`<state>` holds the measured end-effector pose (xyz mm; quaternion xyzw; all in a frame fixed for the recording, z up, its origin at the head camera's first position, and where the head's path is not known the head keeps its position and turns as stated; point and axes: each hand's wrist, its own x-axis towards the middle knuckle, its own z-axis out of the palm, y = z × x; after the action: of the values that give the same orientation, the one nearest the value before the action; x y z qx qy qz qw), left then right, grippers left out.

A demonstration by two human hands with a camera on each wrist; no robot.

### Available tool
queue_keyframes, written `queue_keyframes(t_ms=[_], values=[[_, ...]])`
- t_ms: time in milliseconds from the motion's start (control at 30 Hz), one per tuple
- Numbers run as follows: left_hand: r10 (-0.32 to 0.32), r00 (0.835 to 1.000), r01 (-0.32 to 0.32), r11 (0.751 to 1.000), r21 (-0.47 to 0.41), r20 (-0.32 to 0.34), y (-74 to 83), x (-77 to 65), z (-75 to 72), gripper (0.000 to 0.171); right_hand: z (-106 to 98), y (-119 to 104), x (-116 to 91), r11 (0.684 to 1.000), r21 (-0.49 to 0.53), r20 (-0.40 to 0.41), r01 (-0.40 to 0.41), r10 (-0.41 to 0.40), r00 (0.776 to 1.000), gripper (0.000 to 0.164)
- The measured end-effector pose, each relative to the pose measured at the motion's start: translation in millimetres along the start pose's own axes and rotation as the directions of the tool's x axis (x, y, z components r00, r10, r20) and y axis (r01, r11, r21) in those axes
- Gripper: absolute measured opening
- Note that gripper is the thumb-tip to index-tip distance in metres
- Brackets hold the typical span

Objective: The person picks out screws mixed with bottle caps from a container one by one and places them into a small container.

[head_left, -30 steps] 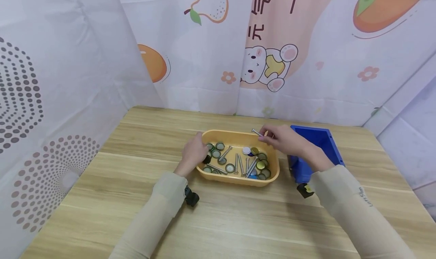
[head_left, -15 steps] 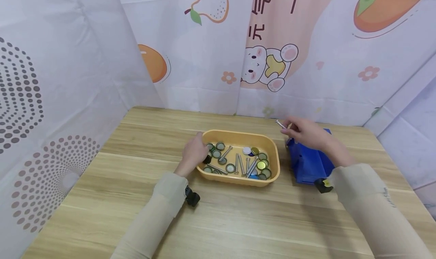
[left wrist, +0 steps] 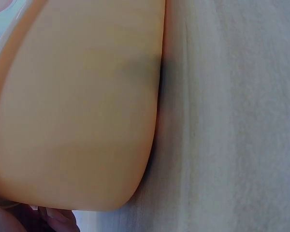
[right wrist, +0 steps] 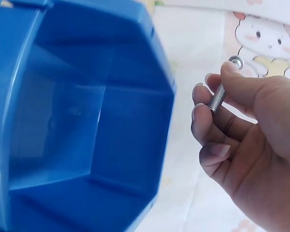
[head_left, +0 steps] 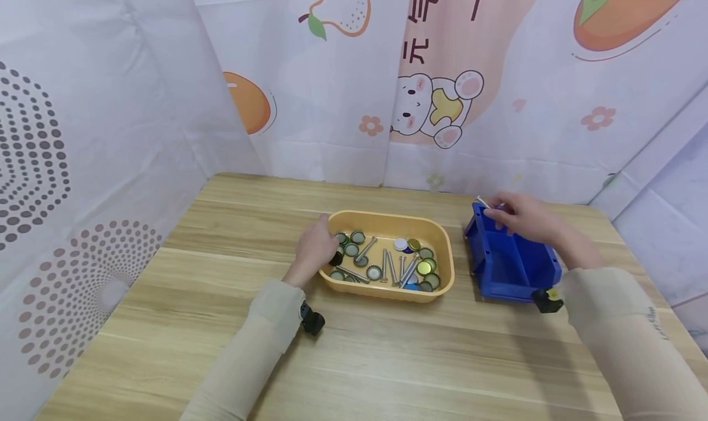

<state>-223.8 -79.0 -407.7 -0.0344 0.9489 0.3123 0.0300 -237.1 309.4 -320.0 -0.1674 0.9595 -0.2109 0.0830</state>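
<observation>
Clock bearings from the head view, 12 being away from the person. Yellow tray (head_left: 381, 225) on wood-grain counter (head_left: 387, 359), roughly mid-frame. Left hand (head_left: 316, 246) at the tray's 9 o'clock, gripping that end by its rim; left wrist view is filled mostly by tray wall, with a few fingers at the rim corner. Dark cap (head_left: 335, 259) just beside those fingers.

Right hand (head_left: 525, 215) at 12 o'clock of the blue bin (head_left: 480, 264), which stands at the tray's 3 o'clock, apart from it. Thumb and fingers pinch a single bolt (right wrist: 217, 98), head and threaded end both exposed. Bolt sits near the bin's 11 o'clock corner, tilted; right wrist view has it clear of the bin rim. A divider splits the bin into two compartments.

Tray contents: loose bolts (head_left: 384, 267) mostly toward 5 and 6 o'clock, one leaning on a cap near 9 or 10, another lying at 8. Crimped caps clustered at 9 to 10 and again at 3 to 5. White cap (head_left: 401, 244) toward 1 or 2, bright gold cap (head_left: 424, 268) between 3 and 4, light-blue cap (head_left: 411, 288) at 5.

Beyond the counter, at 12 o'clock: curtain (head_left: 326, 157) printed with fruit, flowers and a bear.
</observation>
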Motion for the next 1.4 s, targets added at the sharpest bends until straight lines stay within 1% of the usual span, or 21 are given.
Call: queue_keyframes(t_ms=[200, 400, 533, 633, 700, 767, 867, 967, 1200, 1400], values=[[-0.001, 1.000, 0.001, 1.000, 0.006, -0.001, -0.2, 0.4, -0.6, 0.052, 0, 17, -3, 0.999, 0.008, 0.045, -0.037, 0.036, 0.998, 0.023], [0.000, 1.000, 0.000, 1.000, 0.007, -0.004, -1.1, -0.1, -0.9, 0.052, 5, 29, -7, 0.997, -0.038, 0.070, -0.069, 0.071, 0.995, 0.023], [0.001, 1.000, -0.001, 1.000, -0.001, -0.003, -1.2, 0.0, -1.1, 0.052, 10, 35, -8, 0.993, -0.107, 0.064, -0.055, 0.062, 0.996, 0.021], [0.002, 1.000, -0.002, 1.000, -0.006, -0.002, -1.2, -0.1, -1.0, 0.052, 13, 38, -9, 0.983, -0.177, 0.069, -0.054, 0.067, 0.995, 0.021], [0.003, 1.000, -0.003, 1.000, -0.006, -0.002, -1.1, -0.1, -0.6, 0.051, 14, 39, -9, 0.978, -0.201, 0.069, -0.065, 0.081, 0.994, 0.023], [0.003, 1.000, -0.003, 1.000, -0.008, -0.003, -1.2, -0.3, -0.6, 0.050, 14, 38, -9, 0.977, -0.200, 0.058, -0.071, 0.084, 0.995, 0.026], [0.005, 1.000, -0.005, 1.000, -0.017, -0.003, -0.9, -0.6, -0.8, 0.048, 11, 33, -7, 0.982, -0.173, 0.038, -0.075, 0.082, 0.996, 0.030], [0.005, 1.000, -0.005, 1.000, -0.021, -0.004, -0.4, -0.9, -1.0, 0.048, 7, 27, -6, 0.984, -0.162, 0.022, -0.074, 0.078, 0.997, 0.031], [-0.004, 1.000, 0.004, 1.000, -0.018, 0.001, 0.2, -0.8, -1.2, 0.048, 4, 11, 0, 0.968, -0.245, -0.037, -0.052, 0.044, 0.998, 0.031], [-0.005, 1.000, 0.005, 1.000, -0.016, -0.003, 0.2, -1.2, -0.8, 0.049, 2, -6, 5, 0.966, -0.254, -0.034, -0.038, 0.031, 0.999, 0.034]])
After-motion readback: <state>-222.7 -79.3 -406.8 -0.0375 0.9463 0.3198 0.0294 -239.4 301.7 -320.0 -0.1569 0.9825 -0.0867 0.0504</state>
